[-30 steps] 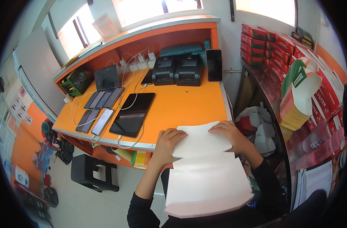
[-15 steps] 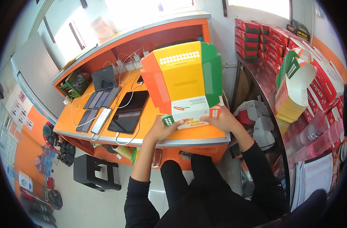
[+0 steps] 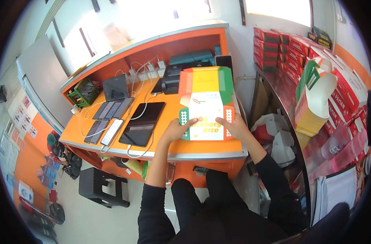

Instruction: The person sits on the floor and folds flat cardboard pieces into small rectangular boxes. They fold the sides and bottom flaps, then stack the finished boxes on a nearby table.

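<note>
The orange table (image 3: pixel 218 147) fills the centre, its smooth top bounded by a metal-trimmed front edge (image 3: pixel 206 156) and, at the back, a raised orange shelf. At the right of the frame runs a glossy dark side table (image 3: pixel 277 89), loaded with stacked red boxes (image 3: pixel 265 49); a gap separates it from the orange one. At lower left, pale floor surrounds a black plastic stool (image 3: pixel 97 187), square-seated and open-legged.

Centre right, above the table's front right part, is the unfolded carton (image 3: pixel 206 101): smooth, thin card with yellow, red, green and white panels and angled side flaps. Its lower border lies just inside the metal trim; whether it touches the top I cannot tell. A strip of orange surface parts it from the flat, glassy black tablet (image 3: pixel 143 124) to its left.

The left hand (image 3: pixel 177 129) and right hand (image 3: pixel 237 127) grasp the carton at opposite sides, thumbs pressed on the white panel. Slim phones (image 3: pixel 114 106) and thin white cables (image 3: pixel 141 112) lie at centre left.
</note>
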Tool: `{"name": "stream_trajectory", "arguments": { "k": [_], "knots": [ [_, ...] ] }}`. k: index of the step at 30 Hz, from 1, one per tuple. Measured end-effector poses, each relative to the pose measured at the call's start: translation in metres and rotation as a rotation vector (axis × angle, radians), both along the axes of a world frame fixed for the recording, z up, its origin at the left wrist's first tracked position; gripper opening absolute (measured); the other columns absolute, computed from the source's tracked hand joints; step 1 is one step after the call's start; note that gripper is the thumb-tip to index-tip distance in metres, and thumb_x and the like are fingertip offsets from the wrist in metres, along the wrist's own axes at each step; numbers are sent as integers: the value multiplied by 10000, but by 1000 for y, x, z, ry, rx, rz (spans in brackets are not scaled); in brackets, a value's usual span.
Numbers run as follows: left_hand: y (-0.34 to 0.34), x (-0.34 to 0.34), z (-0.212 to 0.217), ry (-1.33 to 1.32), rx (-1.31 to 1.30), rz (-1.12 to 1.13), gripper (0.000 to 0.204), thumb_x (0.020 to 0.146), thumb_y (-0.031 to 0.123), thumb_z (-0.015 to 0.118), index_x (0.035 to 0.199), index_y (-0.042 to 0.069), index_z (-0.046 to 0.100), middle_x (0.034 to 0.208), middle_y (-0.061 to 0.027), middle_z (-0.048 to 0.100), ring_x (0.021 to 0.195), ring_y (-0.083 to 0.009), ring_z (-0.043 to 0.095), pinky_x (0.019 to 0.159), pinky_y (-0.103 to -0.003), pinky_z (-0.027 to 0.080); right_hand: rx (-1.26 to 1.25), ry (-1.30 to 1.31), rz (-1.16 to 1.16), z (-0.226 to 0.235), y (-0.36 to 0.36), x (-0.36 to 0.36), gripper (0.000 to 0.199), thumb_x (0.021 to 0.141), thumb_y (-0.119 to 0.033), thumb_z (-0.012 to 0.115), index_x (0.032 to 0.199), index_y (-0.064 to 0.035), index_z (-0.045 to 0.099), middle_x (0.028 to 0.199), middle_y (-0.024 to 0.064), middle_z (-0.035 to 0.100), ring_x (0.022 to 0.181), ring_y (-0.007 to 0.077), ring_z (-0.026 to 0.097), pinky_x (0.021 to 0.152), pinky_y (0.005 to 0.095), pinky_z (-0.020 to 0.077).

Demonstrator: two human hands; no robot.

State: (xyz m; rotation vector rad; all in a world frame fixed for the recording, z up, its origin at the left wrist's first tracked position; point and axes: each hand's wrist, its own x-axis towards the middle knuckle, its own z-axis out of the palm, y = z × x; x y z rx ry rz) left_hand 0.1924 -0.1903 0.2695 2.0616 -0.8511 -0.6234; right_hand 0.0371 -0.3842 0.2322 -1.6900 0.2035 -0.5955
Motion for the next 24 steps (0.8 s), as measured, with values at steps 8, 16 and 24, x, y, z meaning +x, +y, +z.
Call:
{"name": "stream_trajectory", "arguments": {
  "k": [8, 16, 24],
  "knots": [
    [53, -59, 13, -354, -876, 291, 722, 867, 457, 633, 1413, 62, 374, 1354, -170, 500, 1227, -262, 508, 927, -414, 445, -646, -219, -211, 45, 39, -38, 271, 846, -113, 656, 1083, 16, 632, 889, 146, 686, 746, 226, 679, 658, 328, 518],
    [113, -110, -21, 162, -1311, 208, 784, 926, 357, 605, 1503, 68, 161, 1433, -149, 367, 1316, -254, 385, 1073, -379, 336, -1408, -257, -312, 18, 83, -55, 342, 764, -127, 575, 1083, -25, 643, 1048, 48, 628, 925, 186, 594, 662, 296, 456],
    [137, -98, -57, -23, -788, 663, 360, 927, 64, 550, 1268, -36, 486, 1179, -148, 582, 1023, -172, 581, 891, -290, 447, -1106, -146, 90, 47, 65, -90, 522, 770, -356, 756, 1190, -72, 631, 1184, 128, 622, 1124, 309, 561, 972, 432, 411]
  ]
}}
